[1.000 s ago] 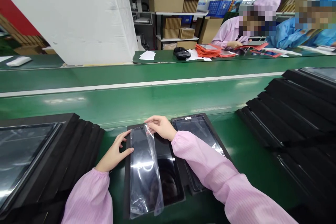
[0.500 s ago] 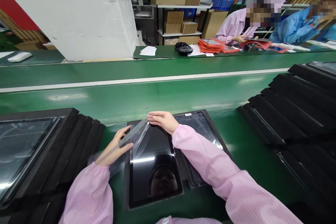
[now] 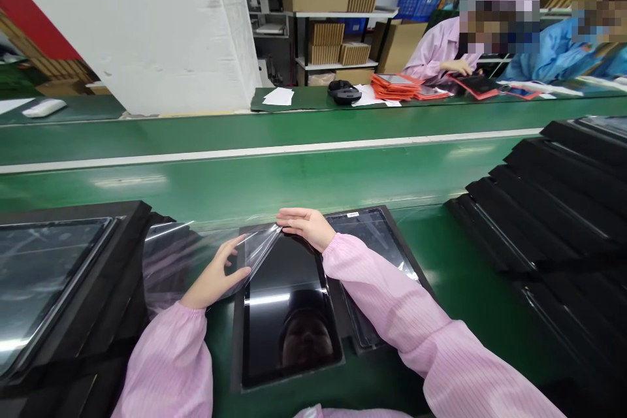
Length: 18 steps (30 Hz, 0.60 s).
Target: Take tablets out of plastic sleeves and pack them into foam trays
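Observation:
A black glossy tablet (image 3: pixel 274 333) lies on a black foam tray in front of me, a face reflected in its screen. At the tablet's top edge, my right hand (image 3: pixel 309 227) pinches a clear plastic film (image 3: pixel 166 258) between closed fingers. The film is folded back from the screen and trails left over the foam trays. My left hand (image 3: pixel 211 279) is at the tablet's left side, thumb and fingers apart, with film beside and behind it. A second tablet (image 3: pixel 365 235) with a small white label lies to the right, partly under my right sleeve.
Stacked black foam trays (image 3: pixel 553 209) stand at the right. Another stack (image 3: pixel 130 235) at the left carries a film-covered tablet (image 3: pixel 49 274). Beyond the green conveyor (image 3: pixel 235 176), co-workers sit by a pile of orange sleeves (image 3: pixel 394 87) and a black headset-like object (image 3: pixel 343 92).
The film's loose part has swung out to the left and spread over the left trays. My hands stay almost in place. A co-worker across the conveyor has lowered a tablet-like item.

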{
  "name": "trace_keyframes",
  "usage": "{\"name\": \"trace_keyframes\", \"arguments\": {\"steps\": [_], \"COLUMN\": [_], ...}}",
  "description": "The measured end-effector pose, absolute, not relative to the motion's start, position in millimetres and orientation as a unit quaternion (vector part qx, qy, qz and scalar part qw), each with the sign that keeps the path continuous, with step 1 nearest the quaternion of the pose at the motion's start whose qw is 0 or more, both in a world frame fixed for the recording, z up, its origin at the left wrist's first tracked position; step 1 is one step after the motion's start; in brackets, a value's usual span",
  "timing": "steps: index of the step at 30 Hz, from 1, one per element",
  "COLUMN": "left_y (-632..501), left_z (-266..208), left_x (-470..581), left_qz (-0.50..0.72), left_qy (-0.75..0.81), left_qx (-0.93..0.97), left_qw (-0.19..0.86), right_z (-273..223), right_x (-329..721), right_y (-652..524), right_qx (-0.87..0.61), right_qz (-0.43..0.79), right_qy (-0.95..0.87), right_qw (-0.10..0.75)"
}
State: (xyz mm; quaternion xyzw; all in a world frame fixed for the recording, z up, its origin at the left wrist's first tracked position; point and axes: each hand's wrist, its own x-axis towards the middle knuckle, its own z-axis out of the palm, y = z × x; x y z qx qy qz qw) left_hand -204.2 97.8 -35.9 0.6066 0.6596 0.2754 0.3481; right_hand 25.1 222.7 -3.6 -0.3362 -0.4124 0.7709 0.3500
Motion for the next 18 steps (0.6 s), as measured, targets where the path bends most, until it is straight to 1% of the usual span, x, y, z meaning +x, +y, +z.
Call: {"name": "trace_keyframes", "arguments": {"steps": [6,10,15,18], "left_y": [98,97,96,98], "left_z": [-37,-38,-37,-34], "left_x": [-204,-203,-202,-196], "left_qz": [0.272,0.279,0.281,0.263], "left_qy": [0.660,0.666,0.666,0.685], "left_qx": [0.612,0.604,0.597,0.593], "left_qw": [0.340,0.337,0.348,0.330], "right_z": [4,24,64,73], "right_x": [28,48,107,158], "right_y": [224,235,252,263], "right_qx": [-0.348,-0.368,-0.394,-0.438], "right_qz": [0.773,0.762,0.695,0.565], "right_qy": [-0.418,-0.436,-0.474,-0.558], "right_qw": [0.326,0.305,0.371,0.421]}}
